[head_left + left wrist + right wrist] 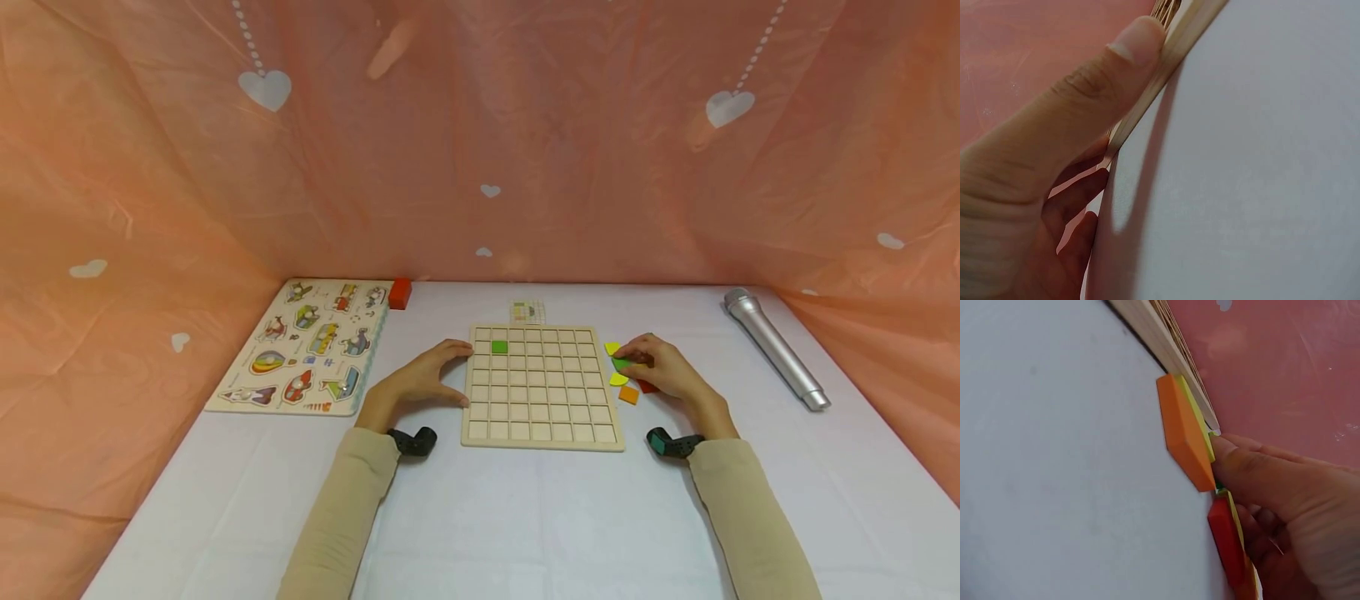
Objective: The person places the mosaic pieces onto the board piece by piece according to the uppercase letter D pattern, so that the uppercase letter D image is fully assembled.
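Observation:
A wooden grid board [540, 447] lies flat on the table with one green square tile [499, 347] in its upper left part. My left hand [422, 375] rests against the board's left edge, thumb and fingers spread apart along it. In the left wrist view the thumb touches the wooden rim [1175, 53]. On the board's right side my right hand [670, 368] pinches a green piece [621, 364] among loose tiles. Around it lie yellow pieces [618, 379], an orange tile [628, 395] and a red piece [647, 387] partly under the fingers.
A small pattern card [528, 312] lies behind the board. To the left are a picture puzzle board [300, 350] and a red block [400, 293]. A silver microphone [776, 350] lies at the right. A pink curtain [525, 125] hangs behind the white table.

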Demonstrator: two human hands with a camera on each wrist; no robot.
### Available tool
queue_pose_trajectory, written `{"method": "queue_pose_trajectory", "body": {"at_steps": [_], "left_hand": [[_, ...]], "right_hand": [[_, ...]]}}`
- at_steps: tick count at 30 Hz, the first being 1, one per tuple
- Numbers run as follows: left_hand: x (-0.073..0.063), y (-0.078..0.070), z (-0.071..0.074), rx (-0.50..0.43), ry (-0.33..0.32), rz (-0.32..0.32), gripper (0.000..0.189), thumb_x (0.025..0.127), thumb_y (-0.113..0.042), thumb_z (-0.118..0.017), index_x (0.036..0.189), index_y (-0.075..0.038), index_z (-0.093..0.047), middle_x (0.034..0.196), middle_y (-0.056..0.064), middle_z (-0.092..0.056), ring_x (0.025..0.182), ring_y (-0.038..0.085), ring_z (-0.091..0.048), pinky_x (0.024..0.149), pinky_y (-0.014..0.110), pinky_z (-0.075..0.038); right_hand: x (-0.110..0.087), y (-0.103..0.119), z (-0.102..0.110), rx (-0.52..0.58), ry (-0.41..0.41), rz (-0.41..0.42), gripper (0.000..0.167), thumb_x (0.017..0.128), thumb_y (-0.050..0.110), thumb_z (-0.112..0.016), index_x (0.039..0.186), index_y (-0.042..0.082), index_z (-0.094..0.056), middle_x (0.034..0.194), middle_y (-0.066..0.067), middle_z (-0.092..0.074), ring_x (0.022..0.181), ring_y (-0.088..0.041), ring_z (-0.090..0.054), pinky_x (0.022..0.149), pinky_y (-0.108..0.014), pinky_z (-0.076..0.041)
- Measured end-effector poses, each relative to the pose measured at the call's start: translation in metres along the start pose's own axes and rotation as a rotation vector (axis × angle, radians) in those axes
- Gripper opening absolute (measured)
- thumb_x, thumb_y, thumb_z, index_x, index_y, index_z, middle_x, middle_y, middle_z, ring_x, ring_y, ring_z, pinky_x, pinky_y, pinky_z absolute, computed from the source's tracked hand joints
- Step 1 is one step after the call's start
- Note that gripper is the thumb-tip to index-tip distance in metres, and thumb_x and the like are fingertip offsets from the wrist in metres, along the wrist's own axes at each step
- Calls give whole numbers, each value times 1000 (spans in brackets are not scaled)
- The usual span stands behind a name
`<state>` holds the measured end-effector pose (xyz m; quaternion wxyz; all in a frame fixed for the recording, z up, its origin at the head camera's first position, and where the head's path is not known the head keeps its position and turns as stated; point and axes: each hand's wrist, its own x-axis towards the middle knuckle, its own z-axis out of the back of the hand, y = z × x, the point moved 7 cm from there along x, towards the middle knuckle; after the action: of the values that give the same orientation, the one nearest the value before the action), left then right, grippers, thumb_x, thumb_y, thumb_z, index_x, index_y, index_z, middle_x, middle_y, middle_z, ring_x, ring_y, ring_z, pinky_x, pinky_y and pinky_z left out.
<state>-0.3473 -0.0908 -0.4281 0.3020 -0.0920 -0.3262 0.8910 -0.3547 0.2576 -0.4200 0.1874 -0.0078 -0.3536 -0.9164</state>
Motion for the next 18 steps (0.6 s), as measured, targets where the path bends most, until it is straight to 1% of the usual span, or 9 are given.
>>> {"method": "queue_pose_trajectory", "body": {"at_steps": [6, 11, 15, 18], "left_hand": [[0, 0, 0, 6, -1, -7, 86, 67, -29, -84, 138, -3, -42, 143, 10, -38, 135, 26, -30, 114, 38, -24], [-1, -2, 1, 1, 4, -11, 85, 67, -27, -84, 138, -3, -42, 143, 11, -37, 135, 27, -30, 114, 39, -24], [-1, -4, 2, 1, 7, -13, 85, 68, -26, -84, 137, -1, -42, 143, 13, -37, 136, 28, -29, 114, 39, -23], [-2, -6, 2, 4, 9, -19, 86, 68, -26, -84, 137, -1, -42, 143, 13, -37, 136, 28, -29, 114, 39, -23]], "right_hand": [[-1, 1, 0, -30, -1, -9, 26, 84, 12, -69, 106, -1, -66, 104, -14, -58, 95, -28, -54, 87, -42, -46], [3, 6, 1, -5, 19, -41, 28, 85, 15, -68, 108, -1, -64, 105, -14, -57, 94, -26, -55, 86, -40, -47], [13, 21, 0, 44, -11, -31, 28, 86, 17, -67, 109, 1, -64, 108, -13, -58, 96, -25, -55, 87, -39, -48], [24, 38, -5, 82, -37, 6, 28, 86, 17, -68, 109, 2, -64, 107, -13, -58, 95, -25, -56, 85, -37, -49]]}}
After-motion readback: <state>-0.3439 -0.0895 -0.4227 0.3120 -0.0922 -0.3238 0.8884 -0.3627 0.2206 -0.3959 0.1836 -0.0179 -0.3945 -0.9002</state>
